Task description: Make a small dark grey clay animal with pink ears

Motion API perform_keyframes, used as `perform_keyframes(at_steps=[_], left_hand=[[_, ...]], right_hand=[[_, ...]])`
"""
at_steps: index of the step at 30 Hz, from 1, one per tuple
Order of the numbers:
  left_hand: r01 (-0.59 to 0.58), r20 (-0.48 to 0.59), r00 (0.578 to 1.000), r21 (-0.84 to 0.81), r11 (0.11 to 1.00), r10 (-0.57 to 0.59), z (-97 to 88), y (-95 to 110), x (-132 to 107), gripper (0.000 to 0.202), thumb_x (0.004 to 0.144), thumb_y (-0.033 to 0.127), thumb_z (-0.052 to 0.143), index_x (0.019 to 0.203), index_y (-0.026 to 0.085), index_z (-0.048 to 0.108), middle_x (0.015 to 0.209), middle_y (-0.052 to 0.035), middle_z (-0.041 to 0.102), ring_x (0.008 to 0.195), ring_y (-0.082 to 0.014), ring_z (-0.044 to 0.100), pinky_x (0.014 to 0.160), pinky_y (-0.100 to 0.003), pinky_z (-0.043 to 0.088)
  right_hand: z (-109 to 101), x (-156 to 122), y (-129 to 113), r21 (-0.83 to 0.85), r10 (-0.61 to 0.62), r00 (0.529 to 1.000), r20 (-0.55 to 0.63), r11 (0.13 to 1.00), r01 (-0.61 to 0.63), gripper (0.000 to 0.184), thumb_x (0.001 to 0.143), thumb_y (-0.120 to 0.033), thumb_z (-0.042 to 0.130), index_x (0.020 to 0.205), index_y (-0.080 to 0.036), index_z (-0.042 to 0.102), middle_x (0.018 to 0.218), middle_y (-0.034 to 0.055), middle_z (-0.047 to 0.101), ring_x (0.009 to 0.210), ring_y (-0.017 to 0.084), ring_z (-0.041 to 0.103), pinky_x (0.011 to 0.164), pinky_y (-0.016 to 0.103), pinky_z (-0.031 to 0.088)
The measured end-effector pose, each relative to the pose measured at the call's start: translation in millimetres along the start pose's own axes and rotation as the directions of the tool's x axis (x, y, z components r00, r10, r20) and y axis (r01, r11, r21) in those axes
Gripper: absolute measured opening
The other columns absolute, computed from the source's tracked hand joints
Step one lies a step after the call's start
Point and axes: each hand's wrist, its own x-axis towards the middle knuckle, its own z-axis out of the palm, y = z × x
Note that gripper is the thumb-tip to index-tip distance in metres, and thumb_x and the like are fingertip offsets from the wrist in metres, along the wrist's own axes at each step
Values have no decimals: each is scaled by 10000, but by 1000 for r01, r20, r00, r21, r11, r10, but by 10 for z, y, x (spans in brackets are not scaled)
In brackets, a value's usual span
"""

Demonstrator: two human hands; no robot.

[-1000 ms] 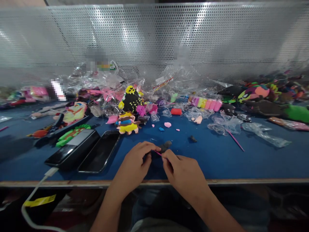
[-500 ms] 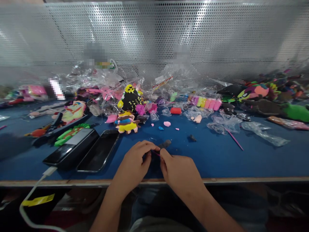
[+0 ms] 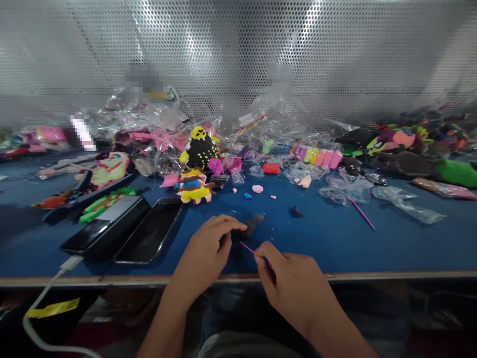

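A dark grey lump of modelling clay (image 3: pixel 253 223) lies on the blue table in front of me. My left hand (image 3: pixel 212 243) is closed at its left end, the index fingertip pressing on it; the thumb side is partly hidden. Just to the right and nearer to me, my right hand (image 3: pixel 285 273) pinches a thin purple modelling stick (image 3: pixel 247 246). The stick's tip points up and left toward the clay, a little apart from it. A small dark clay scrap (image 3: pixel 296 211) sits to the right.
Small pink (image 3: pixel 257 189) and blue clay bits (image 3: pixel 248 195) lie beyond my hands. A phone (image 3: pixel 151 233) and a cabled black device (image 3: pixel 106 226) are at left. Clay figures (image 3: pixel 196 186), coloured clay sticks (image 3: pixel 316 155) and plastic bags line the back before a perforated metal panel (image 3: pixel 231 49). Another purple stick (image 3: pixel 362 214) lies right.
My right hand has moved back toward me and right, away from the clay, with the purple stick. More of the clay shows. My left hand stays nearly in place.
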Motion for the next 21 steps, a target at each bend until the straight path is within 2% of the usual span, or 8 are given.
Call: perform_keyframes(at_steps=[4, 8, 12, 17, 21], left_hand=[[-6, 8, 1000, -19, 1000, 6, -12, 8, -7, 444, 868, 31, 371, 1071, 256, 696, 1154, -26, 673, 1104, -181, 615, 996, -357, 485], [0, 7, 1000, -29, 1000, 0, -11, 23, -7, 428, 852, 17, 361, 1023, 234, 689, 1142, -32, 675, 1103, -182, 612, 1017, -361, 473], [-7, 11, 1000, -9, 1000, 7, -13, 34, -9, 460, 839, 10, 368, 1068, 242, 692, 1144, -36, 677, 1099, -195, 610, 1008, -376, 478], [-21, 16, 1000, -19, 1000, 22, -21, 31, -15, 535, 813, -24, 352, 1125, 251, 690, 1152, -35, 671, 1092, -190, 608, 989, -368, 486], [-11, 9, 1000, -18, 1000, 11, -12, 27, -11, 501, 834, -11, 356, 1088, 253, 698, 1147, -27, 673, 1091, -183, 610, 996, -363, 478]], right_hand=[[78, 137, -36, -22, -13, 1000, -7, 1000, 13, 138, 902, -140, 461, 864, -197, 581, 516, -37, 618, 398, 126, 555, 447, 250, 182], [152, 223, -114, -91, 56, 998, 28, 994, -54, 155, 895, -110, 479, 935, -174, 615, 572, -5, 679, 438, 144, 611, 445, 262, 172], [185, 253, -185, -175, 113, 988, 102, 980, -94, 217, 901, -112, 484, 1051, -154, 635, 588, 26, 699, 475, 169, 652, 430, 272, 153], [153, 321, -280, -242, 137, 968, 208, 967, -84, 376, 879, -79, 484, 1237, -120, 590, 608, 57, 710, 481, 180, 655, 419, 279, 147], [63, 326, -325, -207, 181, 942, 284, 971, -124, 338, 879, -84, 488, 1191, -137, 606, 634, 58, 717, 498, 193, 661, 425, 279, 151]])
